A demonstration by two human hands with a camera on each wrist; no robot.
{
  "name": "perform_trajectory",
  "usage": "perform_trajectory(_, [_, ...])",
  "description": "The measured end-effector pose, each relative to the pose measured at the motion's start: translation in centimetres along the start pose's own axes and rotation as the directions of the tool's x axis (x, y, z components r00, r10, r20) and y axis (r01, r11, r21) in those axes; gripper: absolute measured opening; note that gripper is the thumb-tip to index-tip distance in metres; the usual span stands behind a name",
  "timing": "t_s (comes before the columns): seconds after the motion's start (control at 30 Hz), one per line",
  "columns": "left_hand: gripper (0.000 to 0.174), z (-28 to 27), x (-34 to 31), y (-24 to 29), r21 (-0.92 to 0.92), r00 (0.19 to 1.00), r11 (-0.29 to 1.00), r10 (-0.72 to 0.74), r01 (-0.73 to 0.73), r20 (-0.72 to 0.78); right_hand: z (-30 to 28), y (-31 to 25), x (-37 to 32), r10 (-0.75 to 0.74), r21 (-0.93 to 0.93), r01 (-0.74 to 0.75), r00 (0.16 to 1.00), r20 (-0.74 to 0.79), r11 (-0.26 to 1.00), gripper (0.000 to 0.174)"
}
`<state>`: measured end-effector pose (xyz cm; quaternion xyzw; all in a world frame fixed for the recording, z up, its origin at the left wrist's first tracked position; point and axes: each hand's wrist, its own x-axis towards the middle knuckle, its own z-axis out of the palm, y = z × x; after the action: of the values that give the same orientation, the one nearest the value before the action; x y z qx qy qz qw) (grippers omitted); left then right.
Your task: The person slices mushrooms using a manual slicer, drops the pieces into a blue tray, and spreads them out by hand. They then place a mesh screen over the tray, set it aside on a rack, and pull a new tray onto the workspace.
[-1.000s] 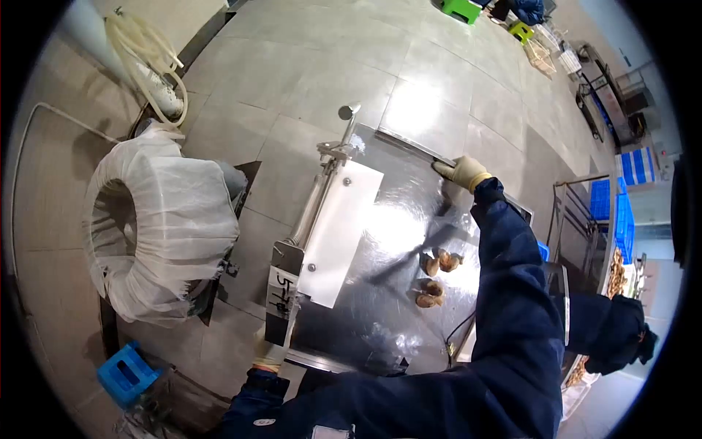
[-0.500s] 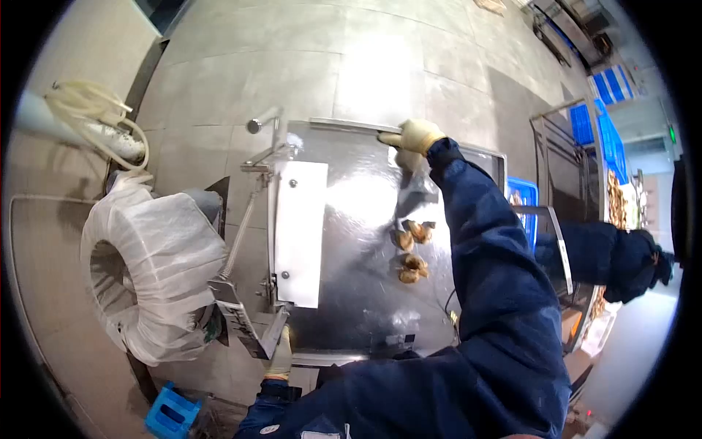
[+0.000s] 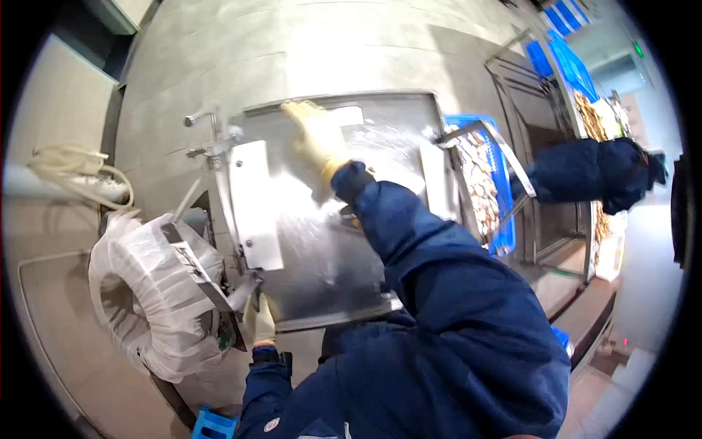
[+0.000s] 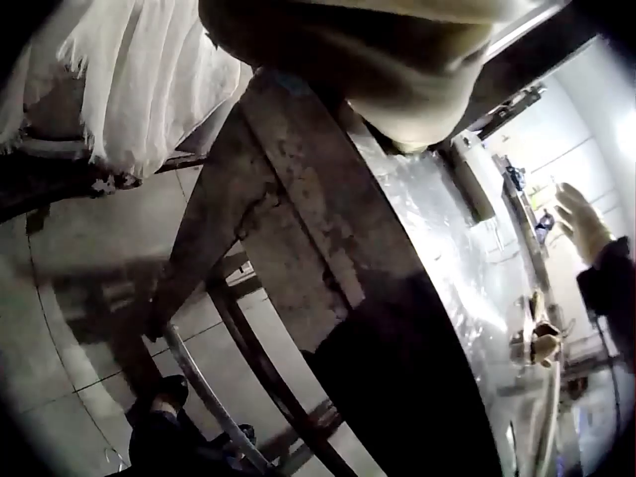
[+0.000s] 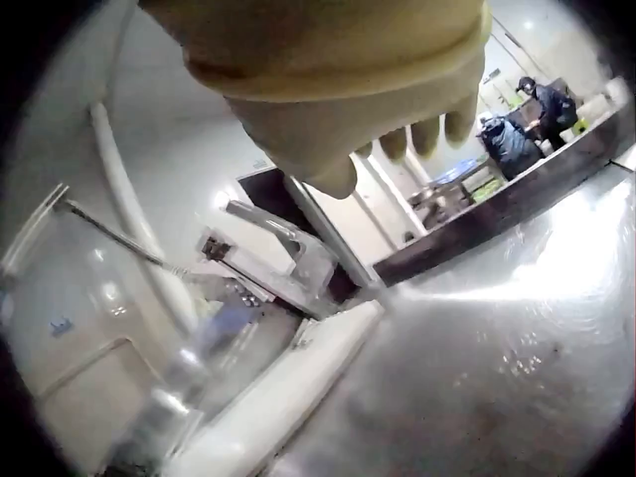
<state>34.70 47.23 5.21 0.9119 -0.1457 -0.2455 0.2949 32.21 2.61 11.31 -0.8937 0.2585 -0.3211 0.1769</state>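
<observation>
Brown lumps [image 4: 544,344] lie on a shiny steel tabletop [image 3: 322,282], a long white plate [image 3: 253,206] along its left side.

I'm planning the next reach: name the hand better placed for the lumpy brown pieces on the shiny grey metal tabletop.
Probably the cream-gloved right hand: it is over the tabletop, nearer the pieces; the likewise gloved left hand is by the near-left corner.

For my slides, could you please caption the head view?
Gloved right hand outstretched over a metal table with a white board along one side; left hand at the table's near-left corner.
</observation>
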Motion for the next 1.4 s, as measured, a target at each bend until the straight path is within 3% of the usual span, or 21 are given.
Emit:
perform_trajectory(0.07, [0.037, 0.0, 0.4, -0.2, 0.109, 0.993, 0.988, -0.111, 0.106, 0.039, -3.6, -4.7, -5.1, -0.001, 0.227, -0.007, 0.999, 0.038, 0.974, 0.054])
perform_trajectory(0.1, [0.039, 1.3, 1.1, -4.1, 0.103, 0.990, 0.989, 0.114, -0.105, -0.081, -5.8, -6.8, -7.9, 0.041, 0.317, -0.078, 0.992, 0.124, 0.945, 0.051])
perform_trajectory(0.13, [0.041, 0.4, 0.8, -2.2, -0.005, 0.995, 0.997, -0.078, 0.078, 0.069, -8.0, -8.5, -10.9, 0.071, 0.402, -0.152, 0.975, 0.211, 0.903, 0.049])
perform_trajectory(0.2, [0.040, 0.0, 0.4, -0.8, 0.094, 0.994, 0.989, 0.109, -0.110, 0.021, -12.4, -10.6, -17.4, 0.062, 0.443, -0.213, 0.942, 0.331, 0.871, 0.047])
perform_trajectory(0.27, [0.042, 0.1, 0.4, -0.6, 0.193, 0.997, 0.979, 0.073, -0.065, -0.036, -14.9, -10.6, -23.3, -0.084, 0.386, -0.078, 0.919, 0.385, 0.919, 0.045])
perform_trajectory(0.33, [0.048, 0.0, 0.4, -0.8, 0.037, 1.000, 0.999, 0.029, -0.029, 0.005, -18.3, -9.9, -28.0, -0.175, 0.447, -0.052, 0.875, 0.451, 0.893, 0.042])
perform_trajectory(0.4, [0.057, 0.7, 0.3, -2.6, -0.108, 0.986, 0.981, 0.152, -0.159, -0.065, -21.0, -8.8, -32.1, -0.196, 0.450, -0.040, 0.863, 0.465, 0.892, 0.042])
perform_trajectory(0.43, [0.063, 1.8, 0.9, -6.1, 0.007, 0.970, 0.984, 0.176, -0.178, -0.166, -22.4, -8.0, -34.0, -0.191, 0.440, -0.051, 0.852, 0.488, 0.896, 0.043])
perform_trajectory(0.47, [0.062, 1.4, -1.9, -2.6, 0.113, 0.957, 0.988, 0.135, -0.109, -0.256, -23.9, -7.3, -35.7, -0.183, 0.434, -0.067, 0.841, 0.509, 0.898, 0.044])
perform_trajectory(0.53, [0.061, 2.6, -5.0, -2.6, 0.203, 0.868, 0.957, 0.277, -0.209, -0.413, -27.5, -5.3, -38.3, -0.173, 0.425, -0.074, 0.840, 0.515, 0.902, 0.043])
perform_trajectory(0.57, [0.061, 3.2, -8.3, -0.7, 0.272, 0.832, 0.916, 0.387, -0.296, -0.397, -28.8, -4.7, -40.0, -0.111, 0.387, -0.115, 0.850, 0.515, 0.915, 0.043])
perform_trajectory(0.6, [0.060, 3.9, -11.6, 2.2, 0.111, 0.873, 0.919, 0.395, -0.379, -0.286, -31.0, -4.0, -41.4, -0.003, 0.318, -0.228, 0.808, 0.589, 0.920, 0.043])
perform_trajectory(0.67, [0.062, 6.6, -15.7, 3.9, 0.277, 0.780, 0.753, 0.626, -0.597, -0.019, -33.8, -2.4, -46.0, 0.134, 0.230, -0.278, 0.860, 0.493, 0.933, 0.036])
perform_trajectory(0.73, [0.067, 8.6, -17.5, 5.3, 0.459, 0.726, 0.577, 0.631, -0.675, 0.275, -36.0, -0.5, -51.1, 0.274, 0.065, -0.333, 0.859, 0.433, 0.941, 0.033])
perform_trajectory(0.87, [0.046, 10.8, -15.2, 4.7, 0.346, 0.676, 0.582, 0.658, -0.736, 0.331, -40.4, 1.3, -62.2, 0.692, -0.263, -0.647, 0.606, 0.392, 0.716, 0.034])
perform_trajectory(0.9, [0.041, 10.6, -14.9, 5.3, 0.353, 0.588, 0.480, 0.737, -0.803, 0.333, -40.8, 1.4, -65.4, 0.761, -0.323, -0.694, 0.535, 0.366, 0.643, 0.036])
perform_trajectory(0.97, [0.034, 10.4, -13.6, 5.0, 0.350, 0.600, 0.489, 0.690, -0.799, 0.404, -41.3, 0.4, -71.2, 0.864, -0.395, -0.777, 0.374, 0.337, 0.490, 0.038])
perform_trajectory(1.07, [0.023, 10.3, -13.9, 6.2, 0.353, 0.602, 0.488, 0.662, -0.798, 0.446, -40.5, -2.0, -78.0, 0.919, -0.447, -0.836, 0.157, 0.361, 0.319, 0.040])
perform_trajectory(1.13, [0.018, 10.0, -14.5, 6.7, 0.322, 0.510, 0.400, 0.739, -0.858, 0.440, -39.2, -4.1, -81.4, 0.894, -0.405, -0.853, 0.142, 0.424, 0.328, 0.040])
perform_trajectory(1.3, [0.021, 10.5, -12.4, 5.1, 0.355, 0.562, 0.438, 0.691, -0.826, 0.455, -37.0, -7.6, -82.2, 0.809, -0.335, -0.893, 0.053, 0.585, 0.300, 0.042])
perform_trajectory(1.4, [0.022, 10.4, -12.7, 5.5, 0.356, 0.575, 0.453, 0.676, -0.817, 0.460, -37.7, -8.6, -79.7, 0.842, -0.256, -0.925, 0.110, 0.528, 0.281, 0.045])
